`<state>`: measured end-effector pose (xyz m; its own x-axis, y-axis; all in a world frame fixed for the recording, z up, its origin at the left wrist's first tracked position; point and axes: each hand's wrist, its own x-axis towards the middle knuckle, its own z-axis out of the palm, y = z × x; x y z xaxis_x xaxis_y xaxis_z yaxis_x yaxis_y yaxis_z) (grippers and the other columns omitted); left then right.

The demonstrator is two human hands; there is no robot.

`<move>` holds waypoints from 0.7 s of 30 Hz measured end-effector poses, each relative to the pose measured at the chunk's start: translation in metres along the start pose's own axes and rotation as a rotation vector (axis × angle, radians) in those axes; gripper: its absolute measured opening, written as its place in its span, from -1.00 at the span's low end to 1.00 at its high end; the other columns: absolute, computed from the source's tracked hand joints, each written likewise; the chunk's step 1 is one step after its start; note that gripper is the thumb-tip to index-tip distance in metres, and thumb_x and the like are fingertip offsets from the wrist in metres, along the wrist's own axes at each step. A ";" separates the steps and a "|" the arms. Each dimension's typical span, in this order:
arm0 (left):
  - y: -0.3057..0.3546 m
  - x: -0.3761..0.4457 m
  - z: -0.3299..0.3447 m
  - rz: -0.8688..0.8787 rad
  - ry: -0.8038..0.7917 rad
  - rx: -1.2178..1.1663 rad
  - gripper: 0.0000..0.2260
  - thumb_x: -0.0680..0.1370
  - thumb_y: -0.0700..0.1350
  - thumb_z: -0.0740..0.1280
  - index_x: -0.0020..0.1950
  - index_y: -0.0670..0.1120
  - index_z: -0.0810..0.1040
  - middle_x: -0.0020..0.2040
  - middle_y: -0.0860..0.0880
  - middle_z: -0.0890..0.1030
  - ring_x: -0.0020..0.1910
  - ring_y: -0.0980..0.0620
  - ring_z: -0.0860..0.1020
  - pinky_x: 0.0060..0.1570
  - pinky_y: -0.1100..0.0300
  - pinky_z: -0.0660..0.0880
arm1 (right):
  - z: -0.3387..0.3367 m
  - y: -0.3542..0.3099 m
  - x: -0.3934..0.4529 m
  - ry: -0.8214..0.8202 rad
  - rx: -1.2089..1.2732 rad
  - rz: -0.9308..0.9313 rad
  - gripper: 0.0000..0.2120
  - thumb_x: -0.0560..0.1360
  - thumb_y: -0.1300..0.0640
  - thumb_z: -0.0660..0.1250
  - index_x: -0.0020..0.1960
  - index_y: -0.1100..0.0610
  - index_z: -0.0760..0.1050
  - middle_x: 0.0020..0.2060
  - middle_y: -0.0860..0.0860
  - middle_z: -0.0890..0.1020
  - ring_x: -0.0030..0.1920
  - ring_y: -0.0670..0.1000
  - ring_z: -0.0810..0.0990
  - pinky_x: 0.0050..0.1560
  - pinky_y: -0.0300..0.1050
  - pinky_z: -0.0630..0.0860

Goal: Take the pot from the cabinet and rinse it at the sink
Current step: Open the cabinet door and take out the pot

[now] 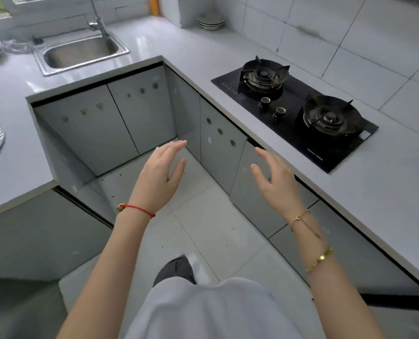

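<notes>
Pot is nowhere in sight, presumably behind the shut cabinet doors (250, 182); left hand (158, 177) and right hand (275, 182) hover empty, fingers (259, 152) loosely spread; best to swing a door fully open before reaching in; sink (81, 53) waits far left.

No words or numbers can be read here. The black stove (296, 111) has a small pale mark near its front edge and a row of tiny marks at its far corner, but they are too blurry to read. Small stickers on the cabinet doors (221, 140) are too tiny to read.
</notes>
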<state>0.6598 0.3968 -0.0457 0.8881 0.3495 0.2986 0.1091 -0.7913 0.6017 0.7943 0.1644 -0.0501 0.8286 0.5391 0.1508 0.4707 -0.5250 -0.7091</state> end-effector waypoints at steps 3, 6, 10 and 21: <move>-0.021 0.042 0.013 0.038 -0.060 -0.001 -0.66 0.67 -0.13 0.20 0.45 -0.11 0.42 0.39 -0.02 0.50 0.44 0.00 0.40 0.51 0.16 0.17 | 0.011 0.012 0.028 0.023 -0.012 0.052 -0.57 0.62 0.00 0.17 0.46 0.07 0.31 0.38 -0.06 0.43 0.42 -0.11 0.31 0.41 -0.17 0.26; -0.039 0.089 0.024 0.085 -0.123 -0.009 -0.66 0.67 -0.13 0.20 0.45 -0.10 0.43 0.39 -0.01 0.51 0.44 0.01 0.40 0.48 0.23 0.14 | 0.026 0.019 0.056 0.070 -0.024 0.126 -0.58 0.62 0.00 0.18 0.46 0.05 0.32 0.37 -0.08 0.43 0.41 -0.12 0.30 0.37 -0.21 0.25; -0.064 0.156 0.034 0.150 -0.210 -0.028 -0.65 0.67 -0.13 0.19 0.46 -0.10 0.42 0.40 -0.01 0.49 0.48 0.00 0.34 0.52 0.03 0.19 | 0.046 0.019 0.096 0.153 -0.047 0.245 -0.57 0.62 -0.01 0.17 0.46 0.06 0.31 0.37 -0.06 0.43 0.41 -0.11 0.31 0.38 -0.20 0.25; -0.121 0.303 0.040 0.358 -0.471 -0.102 -0.64 0.66 -0.12 0.19 0.47 -0.08 0.40 0.39 -0.01 0.49 0.42 0.01 0.39 0.45 -0.07 0.30 | 0.099 -0.011 0.185 0.412 -0.045 0.515 -0.58 0.63 0.00 0.17 0.46 0.05 0.32 0.38 -0.08 0.43 0.42 -0.11 0.31 0.37 -0.26 0.19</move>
<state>0.9330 0.5786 -0.0579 0.9666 -0.2082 0.1497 -0.2562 -0.7583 0.5994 0.9118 0.3353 -0.0828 0.9952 -0.0792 0.0576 -0.0116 -0.6799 -0.7332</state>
